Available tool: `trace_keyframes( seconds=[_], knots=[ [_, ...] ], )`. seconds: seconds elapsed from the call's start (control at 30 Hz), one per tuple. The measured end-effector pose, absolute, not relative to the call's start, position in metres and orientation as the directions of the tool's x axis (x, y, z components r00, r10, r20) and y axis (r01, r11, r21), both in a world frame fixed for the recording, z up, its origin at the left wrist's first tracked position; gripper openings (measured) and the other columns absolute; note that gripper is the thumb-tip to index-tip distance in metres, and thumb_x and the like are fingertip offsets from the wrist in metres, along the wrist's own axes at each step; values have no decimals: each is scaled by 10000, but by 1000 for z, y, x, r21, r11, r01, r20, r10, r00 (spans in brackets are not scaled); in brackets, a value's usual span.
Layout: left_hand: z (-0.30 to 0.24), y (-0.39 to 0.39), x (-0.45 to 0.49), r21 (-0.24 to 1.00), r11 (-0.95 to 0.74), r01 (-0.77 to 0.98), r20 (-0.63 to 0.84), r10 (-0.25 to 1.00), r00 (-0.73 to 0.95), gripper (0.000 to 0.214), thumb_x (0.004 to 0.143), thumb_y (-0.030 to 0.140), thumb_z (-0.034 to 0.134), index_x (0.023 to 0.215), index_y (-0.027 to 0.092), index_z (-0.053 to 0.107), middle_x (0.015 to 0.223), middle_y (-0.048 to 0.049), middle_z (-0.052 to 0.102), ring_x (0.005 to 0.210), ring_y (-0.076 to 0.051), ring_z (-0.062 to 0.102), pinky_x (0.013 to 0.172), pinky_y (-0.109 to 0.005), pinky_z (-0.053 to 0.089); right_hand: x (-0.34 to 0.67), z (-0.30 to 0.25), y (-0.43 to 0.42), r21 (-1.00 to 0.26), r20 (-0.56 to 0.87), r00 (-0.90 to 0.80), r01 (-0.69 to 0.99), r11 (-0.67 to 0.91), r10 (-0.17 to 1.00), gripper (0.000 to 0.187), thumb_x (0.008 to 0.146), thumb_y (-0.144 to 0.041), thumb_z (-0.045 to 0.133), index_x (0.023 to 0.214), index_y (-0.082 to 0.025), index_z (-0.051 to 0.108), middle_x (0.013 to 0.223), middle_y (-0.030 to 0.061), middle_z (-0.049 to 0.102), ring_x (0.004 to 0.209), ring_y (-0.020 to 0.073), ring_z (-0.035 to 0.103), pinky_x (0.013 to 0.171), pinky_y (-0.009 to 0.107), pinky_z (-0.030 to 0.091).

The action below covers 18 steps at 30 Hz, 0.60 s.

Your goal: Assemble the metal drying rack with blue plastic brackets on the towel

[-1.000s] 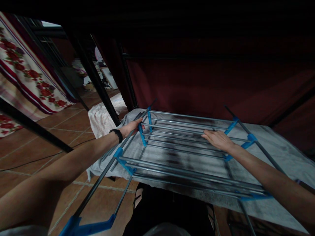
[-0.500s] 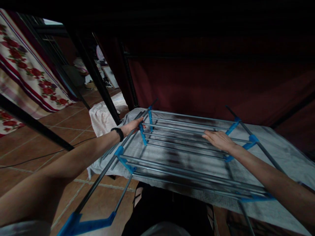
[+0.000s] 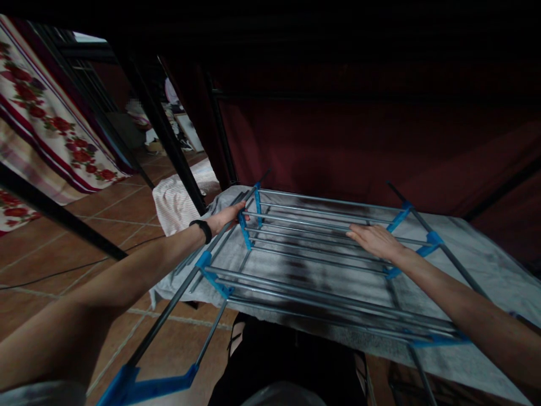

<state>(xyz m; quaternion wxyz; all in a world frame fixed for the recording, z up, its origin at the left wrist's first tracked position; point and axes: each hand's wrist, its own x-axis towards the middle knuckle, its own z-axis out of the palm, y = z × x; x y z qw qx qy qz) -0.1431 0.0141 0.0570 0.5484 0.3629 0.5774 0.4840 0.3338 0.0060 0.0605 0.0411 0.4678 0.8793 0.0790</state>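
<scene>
Gripping a blue connector (image 3: 245,232) with left hand (image 3: 226,219), a metal tube (image 3: 304,222) with right hand (image 3: 372,239), with crossbars (image 3: 296,291) already socketed but seemingly loose rods (image 3: 185,264) by the bed's (image 3: 477,242) left edge!

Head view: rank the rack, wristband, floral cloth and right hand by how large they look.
Largest to smallest:
1. Rack, by overall span
2. Floral cloth, cut off by the picture's edge
3. Right hand
4. Wristband
</scene>
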Motion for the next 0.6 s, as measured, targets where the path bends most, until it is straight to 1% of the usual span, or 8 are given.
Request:
trace_keyframes(
  seconds=[0.1,0.3,0.5,0.6],
  knots=[
    [57,14,-143,957,267,-112,-282,948,-145,233,935,375,532,871,152,533,708,-35,575,629,-144,571,600,-256,478,334,60,5,176,7,-561,816,551,828,512,1010,-521,131,1045,-223,546,962,105,717,867,258,675,714,339,368],
    [56,12,-142,953,279,-114,-293,947,-129,306,926,407,527,754,157,564,667,-52,582,620,-150,559,606,-254,490,332,54,2,195,-50,-567,802,564,823,511,1011,-519,131,1044,-223,545,935,89,721,851,255,679,693,328,358],
    [55,12,-142,950,287,-125,-301,947,-112,337,932,429,506,749,154,577,708,-81,627,666,-171,601,667,-279,521,333,56,6,169,-69,-566,805,569,821,526,1005,-534,129,1043,-228,554,950,95,722,871,251,677,720,330,371],
    [54,14,-144,950,291,-110,-302,948,-100,351,934,438,497,751,152,589,692,-80,633,642,-169,603,648,-274,516,334,56,7,156,-75,-565,807,570,821,547,1000,-546,112,1042,-233,557,945,91,721,877,258,675,719,335,377]
  ],
)
